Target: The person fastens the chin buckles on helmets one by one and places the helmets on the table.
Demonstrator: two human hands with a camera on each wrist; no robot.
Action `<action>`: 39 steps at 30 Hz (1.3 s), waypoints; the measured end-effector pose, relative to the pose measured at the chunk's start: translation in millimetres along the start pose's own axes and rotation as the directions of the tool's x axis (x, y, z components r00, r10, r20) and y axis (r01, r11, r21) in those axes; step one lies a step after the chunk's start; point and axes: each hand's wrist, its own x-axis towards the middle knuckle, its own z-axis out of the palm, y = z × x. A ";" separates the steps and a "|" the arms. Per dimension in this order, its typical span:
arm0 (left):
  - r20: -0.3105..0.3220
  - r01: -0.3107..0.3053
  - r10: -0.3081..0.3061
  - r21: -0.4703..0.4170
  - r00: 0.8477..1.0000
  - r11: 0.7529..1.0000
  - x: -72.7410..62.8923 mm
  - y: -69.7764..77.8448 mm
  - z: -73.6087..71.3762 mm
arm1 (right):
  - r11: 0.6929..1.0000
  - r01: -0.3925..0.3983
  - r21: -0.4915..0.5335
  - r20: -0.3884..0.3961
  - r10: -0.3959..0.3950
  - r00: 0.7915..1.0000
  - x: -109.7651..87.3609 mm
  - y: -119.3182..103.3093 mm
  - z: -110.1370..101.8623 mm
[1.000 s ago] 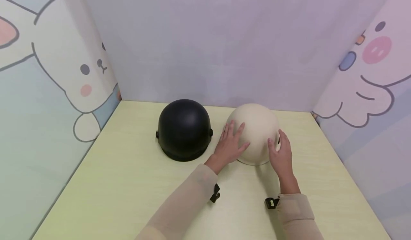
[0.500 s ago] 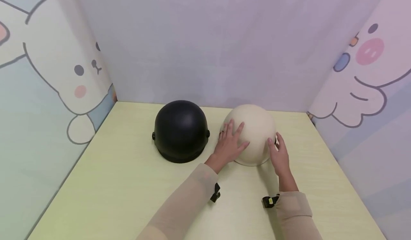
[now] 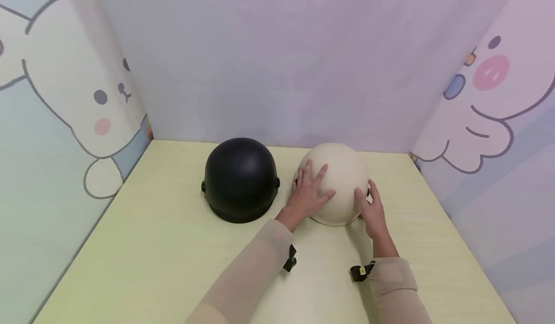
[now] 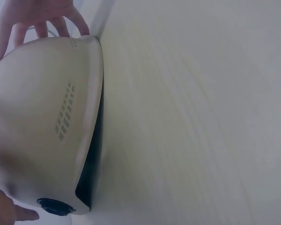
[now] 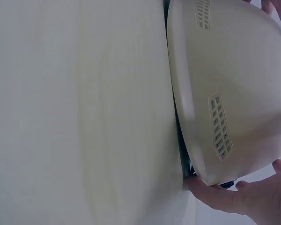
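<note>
Lilac backdrop (image 3: 277, 63), worktop (image 3: 165, 247) | cream helmet (image 3: 342, 169) right of black helmet (image 3: 240, 179) | left hand (image 3: 305, 196): fingers spread wide against it; right hand (image 3: 374, 213): fingers and thumb gripping its right side | I'd expect stiff, fairly light, slick; I'd hold opposite rim sides

Beige sleeves (image 3: 249, 276) end in plain cuffs (image 3: 393, 272), just short of the left hand (image 3: 305, 196) and right hand (image 3: 373, 215). Small black devices (image 3: 289, 261) jut inward there, the right bearing a yellow patch (image 3: 363, 270).
</note>
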 end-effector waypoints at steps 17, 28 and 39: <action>-0.014 -0.025 0.024 -0.118 1.000 0.993 -1.0 -5.1 8.4 | 0.999 -0.021 0.025 0.001 0.021 1.000 -1.6 -2.8 4.0; -0.027 -0.012 0.008 -0.157 1.000 0.988 -2.8 -5.7 5.9 | 1.000 -0.016 -0.021 -0.063 0.014 0.998 -3.9 -9.6 5.9; -0.077 0.002 -0.019 -0.218 0.997 0.976 -2.5 -6.4 3.4 | 0.995 0.037 -0.094 -0.098 -0.046 0.994 -5.6 -29.8 6.6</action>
